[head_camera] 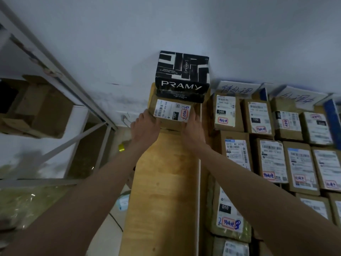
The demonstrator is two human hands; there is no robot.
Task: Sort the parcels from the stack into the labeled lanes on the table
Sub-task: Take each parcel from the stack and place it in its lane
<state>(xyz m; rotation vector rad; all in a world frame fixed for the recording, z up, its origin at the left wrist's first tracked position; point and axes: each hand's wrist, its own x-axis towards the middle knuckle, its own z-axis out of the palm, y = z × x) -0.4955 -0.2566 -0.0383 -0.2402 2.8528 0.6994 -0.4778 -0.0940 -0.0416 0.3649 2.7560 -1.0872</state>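
A small brown parcel [170, 112] with a white shipping label lies on the wooden table [164, 182] near its far end. My left hand [145, 126] grips its left side and my right hand [192, 129] grips its right side. Directly behind the parcel, against the wall, stands a black and white box [182, 74] marked PRAMY. To the right, several labelled brown parcels [265, 159] lie in rows under handwritten lane signs [238, 89].
A white wall [166, 24] closes off the far side. At the left stands a grey metal shelf frame [60, 76] with a cardboard box [40, 106] in it. The floor shows left of the table, with a cable [116, 222] on it.
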